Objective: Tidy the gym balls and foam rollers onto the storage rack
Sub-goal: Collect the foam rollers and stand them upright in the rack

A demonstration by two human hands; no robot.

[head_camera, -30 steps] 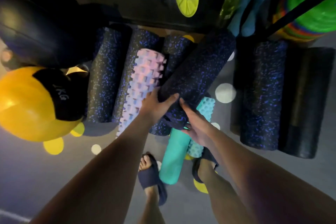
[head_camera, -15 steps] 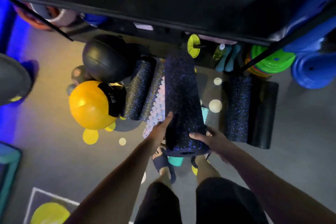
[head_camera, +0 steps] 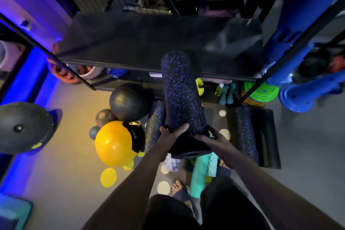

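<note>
- Up it comes — the speckled foam roller (head_camera: 182, 99) rises from floor level, and its far end now pokes over the front edge of the rack shelf (head_camera: 149, 43) at 12 o'clock.
- Grip check: the left hand (head_camera: 170, 136) wraps the near end with its thumb laid across the top, while the right hand (head_camera: 214, 139) clasps the opposite side, fingers curled.
- Risk, I'd say: held only at one end, the roller may dip, catch the shelf lip and drop towards the yellow ball (head_camera: 115, 142) at 8 o'clock — or roll off sideways.
</note>
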